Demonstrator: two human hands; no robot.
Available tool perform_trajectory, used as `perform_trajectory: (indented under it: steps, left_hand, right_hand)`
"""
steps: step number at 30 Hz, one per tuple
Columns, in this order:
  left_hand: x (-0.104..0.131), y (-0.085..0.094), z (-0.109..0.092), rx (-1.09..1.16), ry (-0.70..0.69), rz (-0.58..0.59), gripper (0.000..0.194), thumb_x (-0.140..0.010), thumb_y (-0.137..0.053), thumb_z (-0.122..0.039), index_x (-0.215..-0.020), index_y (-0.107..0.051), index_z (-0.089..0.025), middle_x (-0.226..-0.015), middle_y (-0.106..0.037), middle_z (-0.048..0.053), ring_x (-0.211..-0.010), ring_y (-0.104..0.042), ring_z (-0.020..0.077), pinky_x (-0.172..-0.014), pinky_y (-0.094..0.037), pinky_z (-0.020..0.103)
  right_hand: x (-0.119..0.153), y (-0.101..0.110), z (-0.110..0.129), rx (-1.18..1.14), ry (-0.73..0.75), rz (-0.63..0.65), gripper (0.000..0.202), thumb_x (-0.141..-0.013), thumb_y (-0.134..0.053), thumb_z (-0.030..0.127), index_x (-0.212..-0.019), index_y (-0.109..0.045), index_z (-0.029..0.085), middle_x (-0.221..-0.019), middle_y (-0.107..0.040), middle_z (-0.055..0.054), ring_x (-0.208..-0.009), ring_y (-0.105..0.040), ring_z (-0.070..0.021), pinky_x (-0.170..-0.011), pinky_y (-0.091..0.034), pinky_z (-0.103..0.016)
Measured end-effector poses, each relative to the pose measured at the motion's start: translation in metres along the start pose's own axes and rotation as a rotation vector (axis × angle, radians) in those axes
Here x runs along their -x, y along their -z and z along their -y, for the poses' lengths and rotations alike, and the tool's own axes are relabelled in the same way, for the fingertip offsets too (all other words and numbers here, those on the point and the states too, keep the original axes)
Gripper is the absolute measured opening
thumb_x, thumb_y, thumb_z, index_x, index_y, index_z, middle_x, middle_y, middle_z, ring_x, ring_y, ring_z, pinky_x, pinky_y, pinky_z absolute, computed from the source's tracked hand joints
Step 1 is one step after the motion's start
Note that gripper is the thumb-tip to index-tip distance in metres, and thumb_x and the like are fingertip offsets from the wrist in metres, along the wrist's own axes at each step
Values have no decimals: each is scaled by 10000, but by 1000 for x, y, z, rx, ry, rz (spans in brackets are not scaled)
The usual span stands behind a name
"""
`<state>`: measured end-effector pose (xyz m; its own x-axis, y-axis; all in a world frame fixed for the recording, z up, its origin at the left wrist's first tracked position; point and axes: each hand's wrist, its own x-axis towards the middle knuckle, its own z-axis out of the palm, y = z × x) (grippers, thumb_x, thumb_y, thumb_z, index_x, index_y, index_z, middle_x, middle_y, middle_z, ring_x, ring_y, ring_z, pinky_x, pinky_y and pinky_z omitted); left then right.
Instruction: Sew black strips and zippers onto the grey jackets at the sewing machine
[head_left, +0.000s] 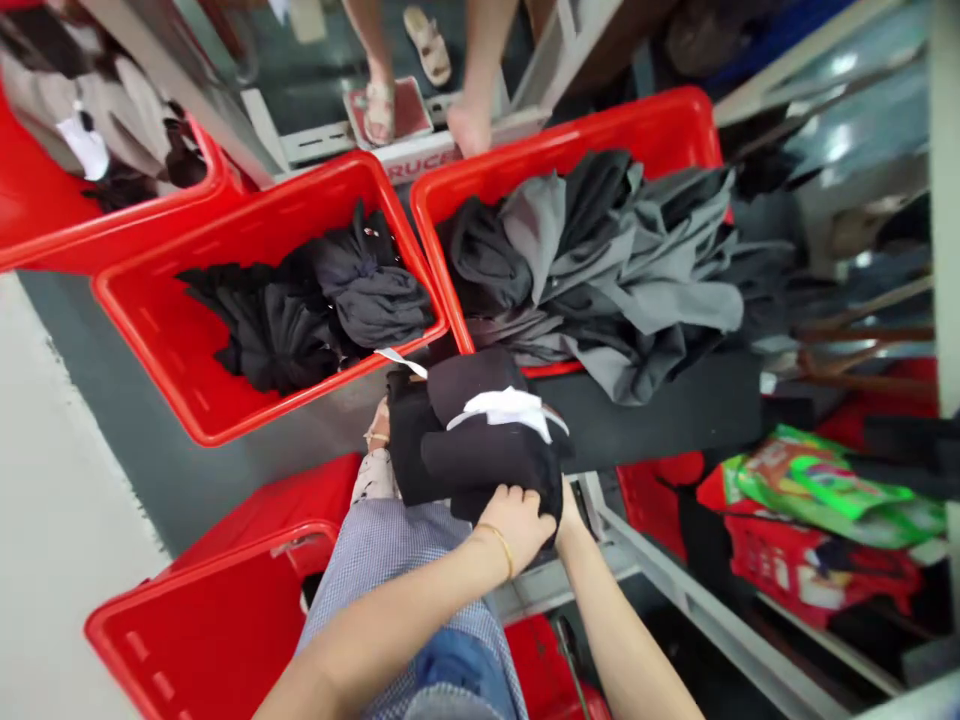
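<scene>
A bundle of folded black fabric (480,465) is held over my lap, with a white strip (506,405) tied around it and a narrow white tail at its far left. My left hand (517,520), a thin gold bracelet at its wrist, has its fingers curled over the bundle's near right edge. Against the right side of the same bundle is my right hand (570,515), gripping it from the side and below; most of its fingers are hidden by the fabric.
Beyond the bundle are a red bin (154,335) with dark tied fabric bundles (281,340) and another red bin (697,115) overflowing with grey fabric (630,260). More red bins stand at upper left and lower left. A metal frame (652,570) and green packet (832,490) are rightward. Another person's feet (471,125) show beyond.
</scene>
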<state>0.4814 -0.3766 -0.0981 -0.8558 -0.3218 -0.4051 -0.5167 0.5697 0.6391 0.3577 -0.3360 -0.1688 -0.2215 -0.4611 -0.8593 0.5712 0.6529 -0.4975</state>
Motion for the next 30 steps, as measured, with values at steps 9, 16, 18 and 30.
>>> perform_trajectory:
  steps: [9,16,18,30]
  left_hand:
    - [-39,-41,-25,-166,-51,108,270,-818,-432,-190,-1052,-566,-184,-1074,-527,152,-935,-505,263,-762,-417,404]
    - [-38,39,4,-171,-109,-568,323,-779,-513,-171,-1100,-527,-132,-981,-569,120,-924,-522,206,-827,-444,348]
    - [-63,52,16,-260,-151,-524,408,-762,-527,-179,-1155,-489,-76,-1050,-552,168,-988,-500,247,-860,-438,398]
    - [-140,30,20,951,563,-478,322,-787,-492,-397,-839,-616,-104,-671,-646,62,-686,-629,204,-726,-505,373]
  right_hand:
    - [13,48,-14,303,288,-216,866,-613,-643,319,-1356,-215,200,-1310,-404,-104,-1150,-444,-226,-971,-350,-381]
    - [-2,41,-21,515,267,-278,884,-599,-556,187,-1375,-132,190,-1263,-443,-105,-1119,-472,-247,-922,-406,-396]
    - [-3,46,-30,502,288,-294,868,-600,-540,168,-1371,-143,189,-1273,-433,-103,-1138,-456,-241,-934,-400,-393]
    - [-26,78,-67,423,415,-219,871,-600,-662,260,-1353,-230,191,-1323,-393,-98,-1200,-394,-238,-1010,-322,-406]
